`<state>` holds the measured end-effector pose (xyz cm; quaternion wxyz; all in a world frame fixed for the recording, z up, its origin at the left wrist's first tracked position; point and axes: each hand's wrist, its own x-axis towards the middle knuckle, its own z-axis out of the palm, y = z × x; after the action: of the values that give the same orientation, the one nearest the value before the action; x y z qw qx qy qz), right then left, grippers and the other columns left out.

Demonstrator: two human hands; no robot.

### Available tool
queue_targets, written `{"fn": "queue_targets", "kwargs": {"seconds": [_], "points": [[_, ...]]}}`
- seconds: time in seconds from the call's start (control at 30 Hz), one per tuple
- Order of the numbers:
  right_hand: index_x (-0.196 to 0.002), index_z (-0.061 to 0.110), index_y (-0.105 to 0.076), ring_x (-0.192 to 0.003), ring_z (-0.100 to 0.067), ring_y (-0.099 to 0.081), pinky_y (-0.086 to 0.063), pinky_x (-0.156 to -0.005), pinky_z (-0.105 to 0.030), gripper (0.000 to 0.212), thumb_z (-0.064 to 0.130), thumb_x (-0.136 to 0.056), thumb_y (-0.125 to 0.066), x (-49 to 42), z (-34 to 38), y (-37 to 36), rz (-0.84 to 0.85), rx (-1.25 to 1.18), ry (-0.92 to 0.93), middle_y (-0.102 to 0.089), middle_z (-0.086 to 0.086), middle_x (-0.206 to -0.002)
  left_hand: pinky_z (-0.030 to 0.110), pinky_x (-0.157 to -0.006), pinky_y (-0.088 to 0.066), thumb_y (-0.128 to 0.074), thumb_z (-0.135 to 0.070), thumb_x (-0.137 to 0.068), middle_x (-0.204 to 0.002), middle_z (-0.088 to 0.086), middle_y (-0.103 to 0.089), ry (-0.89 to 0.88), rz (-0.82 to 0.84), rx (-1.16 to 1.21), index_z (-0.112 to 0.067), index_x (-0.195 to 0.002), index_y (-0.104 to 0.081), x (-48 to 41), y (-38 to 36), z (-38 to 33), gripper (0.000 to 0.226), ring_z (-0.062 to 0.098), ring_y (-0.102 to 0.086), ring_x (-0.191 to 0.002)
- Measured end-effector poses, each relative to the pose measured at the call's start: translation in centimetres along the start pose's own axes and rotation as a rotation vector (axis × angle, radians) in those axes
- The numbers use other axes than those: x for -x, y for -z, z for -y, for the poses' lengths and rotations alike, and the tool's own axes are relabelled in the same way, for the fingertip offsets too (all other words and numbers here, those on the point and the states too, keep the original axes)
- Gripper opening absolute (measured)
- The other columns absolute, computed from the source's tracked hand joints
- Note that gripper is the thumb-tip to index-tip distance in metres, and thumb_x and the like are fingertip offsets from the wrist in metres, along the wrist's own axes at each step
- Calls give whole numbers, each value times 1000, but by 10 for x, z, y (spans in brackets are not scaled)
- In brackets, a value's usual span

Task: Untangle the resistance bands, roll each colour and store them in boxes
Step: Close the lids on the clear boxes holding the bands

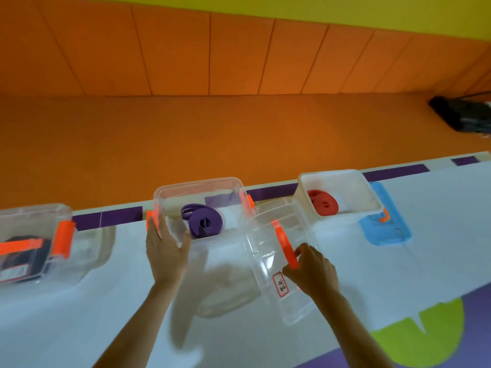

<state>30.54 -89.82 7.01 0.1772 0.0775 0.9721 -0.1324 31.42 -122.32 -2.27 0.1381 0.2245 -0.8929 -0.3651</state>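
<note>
I have my left hand [163,251] on the clear box [202,183] in the middle of the tabletop [438,235]. Its fingers lie straight along the box's left side, by an orange clip, and the thumb reaches across the near wall. That grip is apart, just pressing.

The purple band [206,221] is rolled up and sits inside this box, near the front wall. One loose loop sticks out on the roll's left.

My right hand [313,269] holds the clear lid [292,296]. The fingers are curled on its orange handle [285,245], so this grip is clamped on the lid. The lid is tilted, and its far end is just beside the box's right side. A small label [280,284] with a red edge is stuck on it.

To the right stands a white box [332,173] with a rolled red band [322,203] in it. A blue lid [385,232] lies partly under that box.

Far left is a shut box [32,208] with orange clips. There is a dark thing [21,258] inside, and I cannot tell what it is.
</note>
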Motion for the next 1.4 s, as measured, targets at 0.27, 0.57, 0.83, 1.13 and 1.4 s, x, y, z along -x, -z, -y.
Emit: {"fn": "queue_targets", "kwargs": {"seconds": [0.27, 0.57, 0.83, 1.13, 1.4], "points": [[-117, 18, -60, -101, -23, -73, -58, -84, -34, 43, 38, -84, -79, -73, 102, 16, -72, 262, 423, -70, 0, -115, 46, -127, -23, -30, -42, -114, -174, -5, -26, 146, -86, 182, -36, -165, -31, -6, 20, -6, 51, 15, -16, -162], [-118, 16, -60, -108, -27, -69, -55, -85, -39, 38, 21, -83, -73, -128, 199, -9, -8, 486, 714, -59, -4, -121, 5, -110, -30, -40, -71, -104, -135, -60, -37, 271, -78, 377, -63, -141, -42, -46, 27, -7, 38, -31, -35, -129], [-113, 20, -75, -117, -26, -64, -53, -94, -35, 29, 19, -84, -80, -154, 163, -28, -71, 42, 886, -68, 2, -118, 50, -129, -23, -36, -42, -114, -170, 4, -31, 330, 26, 207, -28, -161, -41, -62, 6, 11, 49, 20, -15, -162], [-166, 23, -24, -161, -30, -14, -16, -130, -55, 66, 52, -109, -37, -161, 120, -58, 16, -431, 256, -23, -7, -173, 27, -113, -34, -34, -31, -115, -156, 8, -49, 261, 86, 93, -19, -160, -41, -60, 17, 10, 47, 24, -47, -142], [-164, 38, -28, -116, -36, -68, -58, -91, -47, 67, 66, -104, -31, -169, 121, -51, 121, -603, 236, -70, -14, -117, 42, -103, -57, -31, -55, -112, -131, 0, -66, 275, 56, 268, -28, -137, -57, -61, 11, 19, 46, 19, -62, -123]]}}
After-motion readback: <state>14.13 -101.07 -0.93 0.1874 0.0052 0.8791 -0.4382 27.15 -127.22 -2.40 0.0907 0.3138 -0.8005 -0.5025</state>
